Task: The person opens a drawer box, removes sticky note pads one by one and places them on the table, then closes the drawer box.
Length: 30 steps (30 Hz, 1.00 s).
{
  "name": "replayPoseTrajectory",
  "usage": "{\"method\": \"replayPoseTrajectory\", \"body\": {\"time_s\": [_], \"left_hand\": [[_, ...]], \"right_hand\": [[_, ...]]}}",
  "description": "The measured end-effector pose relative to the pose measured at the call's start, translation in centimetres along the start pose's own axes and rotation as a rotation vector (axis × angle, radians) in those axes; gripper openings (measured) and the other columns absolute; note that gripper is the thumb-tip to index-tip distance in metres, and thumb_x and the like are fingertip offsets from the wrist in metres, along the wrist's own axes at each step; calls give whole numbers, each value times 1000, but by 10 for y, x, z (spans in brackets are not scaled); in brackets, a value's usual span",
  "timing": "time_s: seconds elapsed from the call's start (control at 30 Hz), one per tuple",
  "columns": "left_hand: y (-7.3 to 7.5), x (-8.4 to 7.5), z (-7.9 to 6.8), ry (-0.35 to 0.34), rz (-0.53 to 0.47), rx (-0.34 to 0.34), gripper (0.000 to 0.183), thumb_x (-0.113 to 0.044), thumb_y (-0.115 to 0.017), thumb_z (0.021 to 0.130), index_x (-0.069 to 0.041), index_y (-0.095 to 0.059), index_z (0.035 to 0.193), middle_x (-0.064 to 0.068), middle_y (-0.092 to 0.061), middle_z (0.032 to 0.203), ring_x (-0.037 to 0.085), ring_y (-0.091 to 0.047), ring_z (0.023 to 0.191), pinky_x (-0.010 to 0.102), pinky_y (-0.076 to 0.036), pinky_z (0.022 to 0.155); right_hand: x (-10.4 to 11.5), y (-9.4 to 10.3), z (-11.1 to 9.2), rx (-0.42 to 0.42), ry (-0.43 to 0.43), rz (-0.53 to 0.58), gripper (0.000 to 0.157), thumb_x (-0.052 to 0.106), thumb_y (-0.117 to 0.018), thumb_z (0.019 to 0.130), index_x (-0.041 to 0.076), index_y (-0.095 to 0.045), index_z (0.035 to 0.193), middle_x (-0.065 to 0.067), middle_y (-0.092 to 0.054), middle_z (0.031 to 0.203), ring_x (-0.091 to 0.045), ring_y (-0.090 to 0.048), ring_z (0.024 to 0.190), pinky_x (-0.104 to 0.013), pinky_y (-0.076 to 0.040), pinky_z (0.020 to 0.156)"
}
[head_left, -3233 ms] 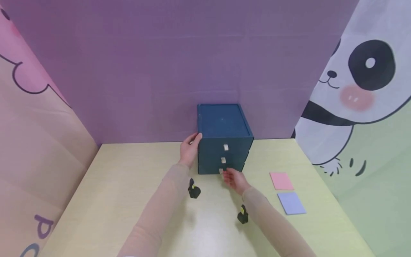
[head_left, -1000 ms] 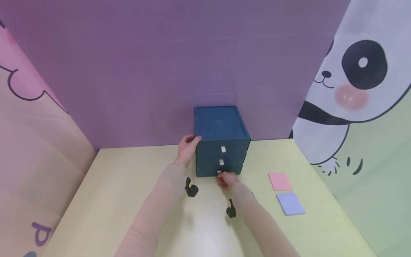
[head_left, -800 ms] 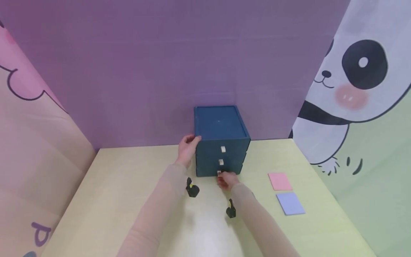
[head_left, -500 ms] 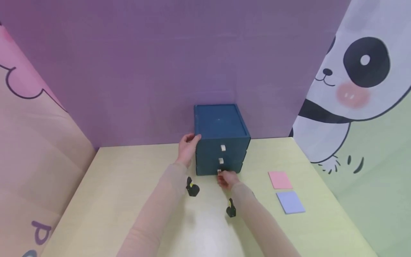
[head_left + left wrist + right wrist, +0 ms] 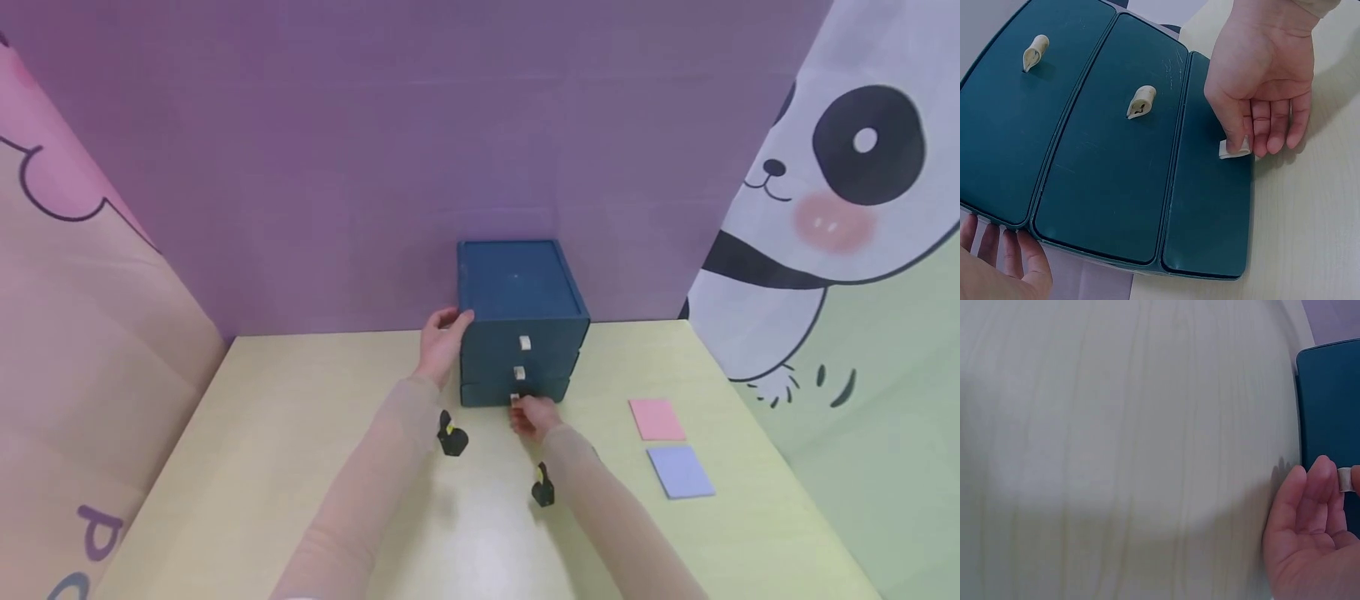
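Observation:
A dark blue drawer cabinet (image 5: 517, 283) stands against the purple back wall, with three drawers and a pale looped pull tab on each. My left hand (image 5: 441, 343) rests its fingers against the cabinet's left side, near the front top corner; these fingers (image 5: 1034, 253) also show in the left wrist view. At the bottom drawer (image 5: 1210, 206), my right hand (image 5: 536, 417) pinches the pull tab (image 5: 1235, 149) between thumb and fingers. That drawer sits almost level with the others; whether it stands slightly out, I cannot tell. The top tab (image 5: 1036, 52) and middle tab (image 5: 1142, 101) are untouched.
A pink square (image 5: 656, 419) and a lilac square (image 5: 680, 472) lie flat on the light wooden table (image 5: 300, 433), right of the cabinet. Black wrist mounts (image 5: 452, 437) show by both sleeves. Printed cloth walls stand left and right.
Since the earliest frame my right hand has moved slightly left and taken hold of the bottom tab. My left hand keeps its place on the cabinet. The head view shifts slightly.

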<state>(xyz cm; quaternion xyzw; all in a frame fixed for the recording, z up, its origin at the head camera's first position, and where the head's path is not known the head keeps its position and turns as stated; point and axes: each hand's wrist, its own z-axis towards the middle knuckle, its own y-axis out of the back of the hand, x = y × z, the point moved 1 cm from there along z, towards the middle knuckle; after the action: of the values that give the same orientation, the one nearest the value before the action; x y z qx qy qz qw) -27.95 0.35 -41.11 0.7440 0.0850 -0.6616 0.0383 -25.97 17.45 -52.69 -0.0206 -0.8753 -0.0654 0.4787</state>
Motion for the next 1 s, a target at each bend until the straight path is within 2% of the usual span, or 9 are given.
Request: {"method": "replayPoseTrajectory", "body": {"time_s": [0.17, 0.6, 1.0], "left_hand": [[0, 0, -1, -4, 5, 16, 48, -35, -63, 90, -10, -51, 129, 8, -51, 130, 25, -47, 120, 42, -38, 106], [-1, 2, 0, -17, -6, 8, 45, -33, -63, 90, -9, -52, 127, 10, -51, 129, 25, -48, 119, 42, -39, 104], [0, 3, 4, -6, 6, 16, 47, -35, -63, 90, -9, -51, 127, 10, -51, 130, 25, -48, 119, 42, -39, 105]], "right_hand": [[0, 2, -2, 2, 4, -15, 20, 9, -52, 93, -6, -58, 104, -6, -59, 78, -14, -54, 64, -25, -50, 61], [-6, 3, -3, -9, 22, -38, 14, 9, -52, 91, -2, -58, 97, -4, -58, 75, -14, -53, 62, -25, -50, 60], [-11, 7, -8, 85, 17, 12, 19, 8, -53, 91, -7, -58, 102, -4, -59, 72, -12, -54, 57, -23, -50, 57]]}}
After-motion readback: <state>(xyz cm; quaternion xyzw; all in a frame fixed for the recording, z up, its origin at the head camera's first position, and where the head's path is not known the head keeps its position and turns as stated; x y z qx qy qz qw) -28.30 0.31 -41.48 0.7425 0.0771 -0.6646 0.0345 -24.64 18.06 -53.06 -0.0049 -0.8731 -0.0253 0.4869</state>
